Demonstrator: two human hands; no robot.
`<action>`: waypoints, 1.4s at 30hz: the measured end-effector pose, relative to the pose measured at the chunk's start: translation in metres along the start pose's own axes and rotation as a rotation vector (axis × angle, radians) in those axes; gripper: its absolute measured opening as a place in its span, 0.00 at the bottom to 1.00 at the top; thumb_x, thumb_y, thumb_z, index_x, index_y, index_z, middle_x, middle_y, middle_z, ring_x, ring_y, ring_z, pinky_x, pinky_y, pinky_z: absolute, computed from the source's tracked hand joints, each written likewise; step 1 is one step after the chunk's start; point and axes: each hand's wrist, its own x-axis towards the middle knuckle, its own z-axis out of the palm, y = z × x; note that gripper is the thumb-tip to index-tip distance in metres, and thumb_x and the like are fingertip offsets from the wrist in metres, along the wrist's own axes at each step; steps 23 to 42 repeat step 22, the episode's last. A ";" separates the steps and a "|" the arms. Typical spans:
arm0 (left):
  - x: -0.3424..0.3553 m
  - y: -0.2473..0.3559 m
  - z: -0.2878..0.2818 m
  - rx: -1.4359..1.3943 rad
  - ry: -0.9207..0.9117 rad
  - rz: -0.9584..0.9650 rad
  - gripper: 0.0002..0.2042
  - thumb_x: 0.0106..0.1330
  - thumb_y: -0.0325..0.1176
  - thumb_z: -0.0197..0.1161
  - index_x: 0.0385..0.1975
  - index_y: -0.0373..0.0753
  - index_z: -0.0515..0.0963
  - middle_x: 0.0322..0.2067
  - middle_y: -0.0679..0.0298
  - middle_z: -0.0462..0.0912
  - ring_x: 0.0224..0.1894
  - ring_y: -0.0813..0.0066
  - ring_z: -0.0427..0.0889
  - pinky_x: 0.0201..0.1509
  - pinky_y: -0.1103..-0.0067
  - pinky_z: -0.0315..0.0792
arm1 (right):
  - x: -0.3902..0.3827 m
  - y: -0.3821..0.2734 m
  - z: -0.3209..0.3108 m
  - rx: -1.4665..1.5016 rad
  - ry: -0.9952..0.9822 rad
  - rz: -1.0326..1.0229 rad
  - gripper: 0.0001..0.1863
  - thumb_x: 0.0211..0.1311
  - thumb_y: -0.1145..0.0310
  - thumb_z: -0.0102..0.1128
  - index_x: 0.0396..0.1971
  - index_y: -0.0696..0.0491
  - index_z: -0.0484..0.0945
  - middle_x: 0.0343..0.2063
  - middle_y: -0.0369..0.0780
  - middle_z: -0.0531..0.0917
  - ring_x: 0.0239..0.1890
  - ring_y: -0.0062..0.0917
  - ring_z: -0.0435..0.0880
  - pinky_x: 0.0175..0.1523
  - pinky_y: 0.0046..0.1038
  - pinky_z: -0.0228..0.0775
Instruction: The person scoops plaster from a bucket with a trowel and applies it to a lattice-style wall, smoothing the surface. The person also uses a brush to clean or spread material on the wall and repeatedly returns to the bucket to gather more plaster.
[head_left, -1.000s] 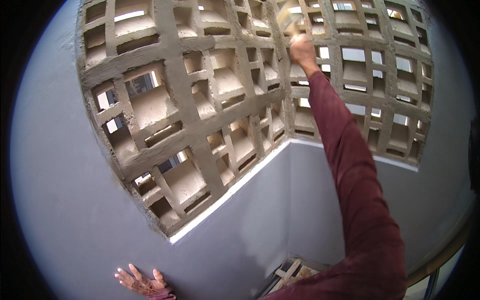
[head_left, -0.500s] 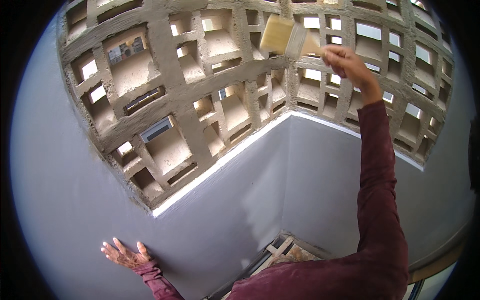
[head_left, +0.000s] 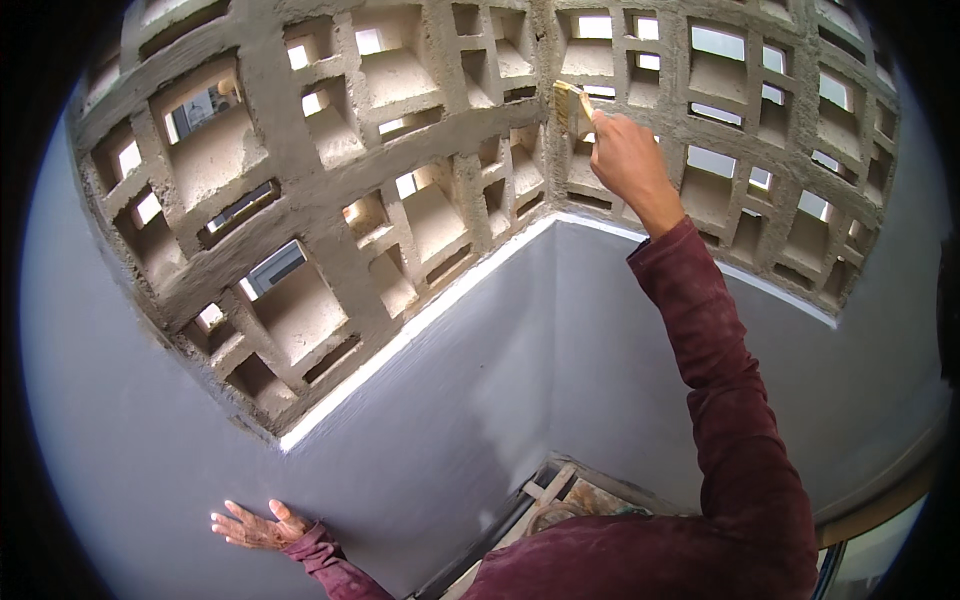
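Note:
My right hand (head_left: pixel 628 160) is raised and closed around the handle of a wide paintbrush (head_left: pixel 568 92). The brush is seen edge-on, its yellowish bristles up at the inner corner of the perforated concrete block screen (head_left: pixel 378 205). Whether the bristles touch the concrete I cannot tell. My left hand (head_left: pixel 262 526) lies with fingers spread against the grey painted wall (head_left: pixel 420 480), below the lower left corner of the screen, and holds nothing.
A bright white strip (head_left: pixel 400 370) runs along the screen's lower edge and bends at the corner. Below, near my body, lie wooden planks (head_left: pixel 545 492) and a stained board (head_left: pixel 597 500). A brown-edged opening (head_left: pixel 880 500) shows at lower right.
My right hand has moved left and lower with the paintbrush, which has turned from its flat face to its edge. My left hand stays on the wall, and the view has shifted slightly.

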 end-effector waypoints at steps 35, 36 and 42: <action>-0.016 -0.020 0.011 -0.196 0.062 0.012 0.30 0.63 0.58 0.46 0.60 0.45 0.69 0.65 0.55 0.60 0.70 0.58 0.52 0.71 0.59 0.35 | 0.030 -0.055 0.012 -0.061 -0.105 -0.122 0.10 0.46 0.75 0.51 0.28 0.58 0.80 0.28 0.52 0.81 0.36 0.45 0.81 0.46 0.41 0.72; -0.016 -0.020 0.011 -0.196 0.062 0.012 0.30 0.63 0.58 0.46 0.60 0.45 0.69 0.65 0.55 0.60 0.70 0.58 0.52 0.71 0.59 0.35 | 0.030 -0.055 0.012 -0.061 -0.105 -0.122 0.10 0.46 0.75 0.51 0.28 0.58 0.80 0.28 0.52 0.81 0.36 0.45 0.81 0.46 0.41 0.72; -0.016 -0.020 0.011 -0.196 0.062 0.012 0.30 0.63 0.58 0.46 0.60 0.45 0.69 0.65 0.55 0.60 0.70 0.58 0.52 0.71 0.59 0.35 | 0.030 -0.055 0.012 -0.061 -0.105 -0.122 0.10 0.46 0.75 0.51 0.28 0.58 0.80 0.28 0.52 0.81 0.36 0.45 0.81 0.46 0.41 0.72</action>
